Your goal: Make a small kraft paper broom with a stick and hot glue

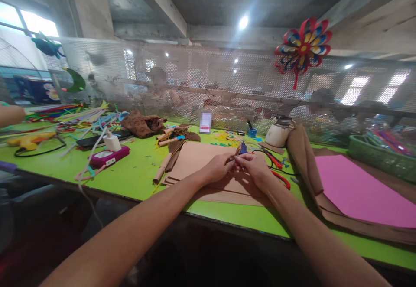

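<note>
My left hand (220, 166) and my right hand (256, 167) meet at the middle of the table, fingertips pinched together. Between them is a small brown piece (238, 151), perhaps paper or foam; the fingers hide most of it. Under both hands lies a stack of tan sheets (195, 159). Just beyond my right hand are a dark blue object (243, 148) and a red-handled tool (274, 160). An orange loop handle (282, 179) shows beside my right wrist. Rolled brown tubes (162, 168) lie at the stack's left edge.
A purple power strip (109, 156) with a white plug, a yellow glue gun (30, 140) and colourful strips lie left. Behind stand a phone (205, 122) and a white pot (276, 133). Pink sheets (364, 189) and a green basket (383, 159) are right. Another person's hand (11, 115) shows far left.
</note>
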The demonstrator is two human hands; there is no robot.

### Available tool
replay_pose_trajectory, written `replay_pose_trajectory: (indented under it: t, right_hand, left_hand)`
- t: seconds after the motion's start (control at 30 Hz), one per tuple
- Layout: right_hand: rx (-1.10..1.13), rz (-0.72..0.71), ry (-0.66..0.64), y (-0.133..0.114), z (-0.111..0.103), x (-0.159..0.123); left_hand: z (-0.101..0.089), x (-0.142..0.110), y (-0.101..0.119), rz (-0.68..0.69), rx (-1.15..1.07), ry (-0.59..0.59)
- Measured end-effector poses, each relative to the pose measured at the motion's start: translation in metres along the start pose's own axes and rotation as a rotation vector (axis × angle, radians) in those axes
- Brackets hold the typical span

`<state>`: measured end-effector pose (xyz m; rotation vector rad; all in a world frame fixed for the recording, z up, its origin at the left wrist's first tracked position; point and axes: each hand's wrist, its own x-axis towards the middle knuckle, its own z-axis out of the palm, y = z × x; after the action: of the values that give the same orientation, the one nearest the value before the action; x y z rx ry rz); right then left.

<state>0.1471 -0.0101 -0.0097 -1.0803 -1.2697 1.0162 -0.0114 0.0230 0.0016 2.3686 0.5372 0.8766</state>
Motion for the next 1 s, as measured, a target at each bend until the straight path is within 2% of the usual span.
replay_pose_trajectory:
  t: [0.13,0.23,0.43,0.57,0.73,1.0]
  right_hand:
    - [-0.055,-0.004,0.068,-0.002,0.001,-0.001]
    - [-0.052,-0.012,0.137,-0.003,0.001,-0.003]
    - [-0.005,-0.062,-0.023,-0.008,0.003,-0.007]
    - [-0.002,-0.117,0.007,-0.011,0.003,-0.008]
    - [0.141,-0.101,0.13,-0.015,-0.003,-0.002]
    - [0.319,-0.259,0.414,-0.029,-0.035,0.01]
  left_hand:
    - [0.003,0.002,-0.006,-0.018,0.068,0.032]
    - [0.006,0.002,-0.009,-0.078,-0.032,0.028]
    - [0.003,0.001,0.005,-0.156,-0.386,-0.064]
    - [-0.001,0.001,0.008,-0.229,-0.496,-0.078]
    - [-0.003,0.0,0.008,-0.23,-0.548,-0.102]
    - [0.006,-0.001,0.003,-0.249,-0.439,-0.071]
